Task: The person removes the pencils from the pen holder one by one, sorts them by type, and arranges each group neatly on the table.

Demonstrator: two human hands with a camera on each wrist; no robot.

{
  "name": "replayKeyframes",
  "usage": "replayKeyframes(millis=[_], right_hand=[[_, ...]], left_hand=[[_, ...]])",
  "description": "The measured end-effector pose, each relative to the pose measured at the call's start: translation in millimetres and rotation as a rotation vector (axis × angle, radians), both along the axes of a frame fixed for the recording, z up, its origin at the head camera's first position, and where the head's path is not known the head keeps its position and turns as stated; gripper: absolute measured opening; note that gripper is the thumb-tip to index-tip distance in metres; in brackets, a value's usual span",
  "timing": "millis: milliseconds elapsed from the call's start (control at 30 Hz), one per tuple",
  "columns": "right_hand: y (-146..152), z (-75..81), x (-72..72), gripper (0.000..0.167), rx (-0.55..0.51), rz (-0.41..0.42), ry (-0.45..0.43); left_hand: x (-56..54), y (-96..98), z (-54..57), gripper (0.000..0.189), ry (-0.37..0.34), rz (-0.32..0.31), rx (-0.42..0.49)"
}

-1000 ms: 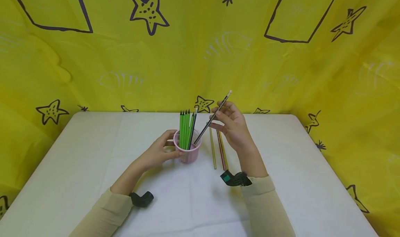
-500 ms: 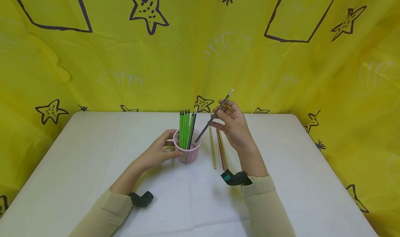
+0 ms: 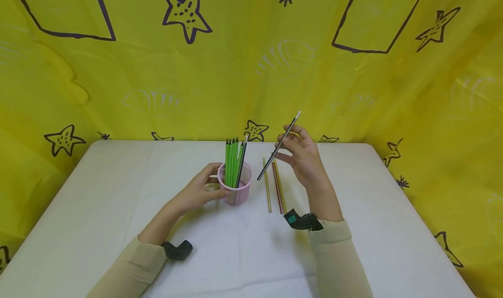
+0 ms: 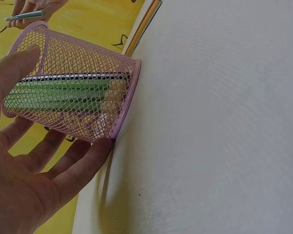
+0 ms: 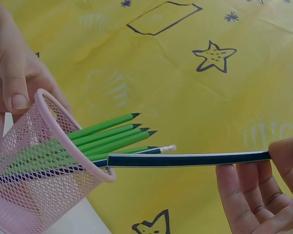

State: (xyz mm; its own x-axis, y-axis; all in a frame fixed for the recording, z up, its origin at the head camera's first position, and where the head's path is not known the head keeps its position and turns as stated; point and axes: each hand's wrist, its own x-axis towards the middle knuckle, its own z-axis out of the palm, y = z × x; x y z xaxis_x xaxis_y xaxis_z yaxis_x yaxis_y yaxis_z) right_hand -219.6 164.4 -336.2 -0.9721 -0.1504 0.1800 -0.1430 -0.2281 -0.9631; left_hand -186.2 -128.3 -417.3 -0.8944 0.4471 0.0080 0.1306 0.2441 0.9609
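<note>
Hanging behind the white-covered table (image 3: 212,267), a yellow starfish-print sheet (image 3: 220,79) makes the backdrop. The right hand (image 3: 301,160) pinches a dark striped pencil (image 3: 266,167) between thumb and fingertips along its upper half, which leaves the blunt lower end free; that end hangs just beside the cup, outside its rim. The left hand (image 3: 200,189) curls thumb and fingers around the pink mesh pencil cup (image 3: 242,196), probably to stop so light a holder tipping. Inside, green pencils (image 3: 231,167) stand points up, with a second dark pencil (image 3: 241,162) leaning beside them, propped by the wall. Right of the cup lie a gold pencil (image 3: 267,186) and a close red-and-yellow pair (image 3: 278,186), seemingly within the right hand's easy reach. Smallest, a white eraser (image 3: 299,112) tops the pinched pencil.
</note>
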Motion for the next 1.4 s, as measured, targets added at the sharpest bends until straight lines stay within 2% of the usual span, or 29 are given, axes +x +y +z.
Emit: replayKeyframes(millis=[733,1200,1400], right_hand=[[22.6,-3.5,-5.1,0.024,0.016,-0.069,-0.073],[32.8,-11.8,-10.3,0.019,0.204,-0.067,-0.153],[34.3,-18.8,-14.2,0.028,0.329,-0.051,-0.203]], left_hand=[[-0.7,-0.4,-1.7,0.071,-0.005,0.002,-0.006],[-0.4,0.1,-0.4,0.071,0.001,-0.001,-0.003],[0.3,0.2,0.4,0.071,-0.001,0.000,0.002]])
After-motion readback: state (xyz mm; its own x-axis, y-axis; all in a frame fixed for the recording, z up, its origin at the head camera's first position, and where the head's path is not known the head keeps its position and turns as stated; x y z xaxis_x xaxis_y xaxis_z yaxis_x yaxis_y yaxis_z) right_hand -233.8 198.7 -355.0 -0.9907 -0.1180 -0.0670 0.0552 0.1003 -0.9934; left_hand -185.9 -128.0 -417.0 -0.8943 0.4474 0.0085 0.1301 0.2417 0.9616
